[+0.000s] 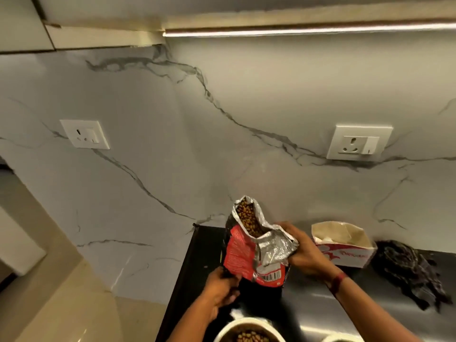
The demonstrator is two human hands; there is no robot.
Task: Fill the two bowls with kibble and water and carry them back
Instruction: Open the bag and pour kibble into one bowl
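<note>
the right hand (304, 253) grips the crumpled silver flap at the torn-open top of the kibble bag (240, 257), its fingers curled round the foil. a red band (338, 282) sits on its wrist. the left hand (222, 288) holds the bag's lower left edge, fingers curled on the dark side of the packet. between the two hands the bag, red and black with a barcode near its base, stands roughly upright over the dark bench (197, 262) with its mouth open upward. whether its base touches the bench cannot be told. brown kibble (246, 217) shows in the open mouth.

just below the bag, at the bottom edge of the view, is a white bowl (223, 330) with kibble in it, cut off by the frame. to its right only a sliver of the rim of a second bowl (341, 338) shows, and its contents cannot be seen.

beyond the right hand an open white and red carton (345, 255) stands on the bench against the wall. just right of it lies a crumpled dark cloth (407, 265). the marble-veined wall (172, 119) carries a left socket (85, 134) and a right socket (359, 142), both white. a light strip (296, 30) glows under the cabinet above.
</note>
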